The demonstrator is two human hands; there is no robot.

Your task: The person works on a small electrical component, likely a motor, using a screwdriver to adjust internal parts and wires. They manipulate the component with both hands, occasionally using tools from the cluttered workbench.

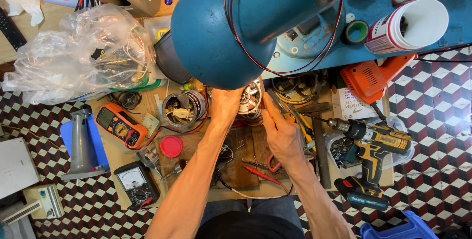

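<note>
Blue motor housing (221,27) up top, rotor (251,99) btwn both hands (255,116)

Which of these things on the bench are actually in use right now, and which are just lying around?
In use: left hand and right hand, both on the motor part under the blue housing.

Lying about: cordless drill, orange meter, black meter, red lid, plastic bag.

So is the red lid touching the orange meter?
Apart. The head view shows bare wood between the red lid and the orange meter.
</note>
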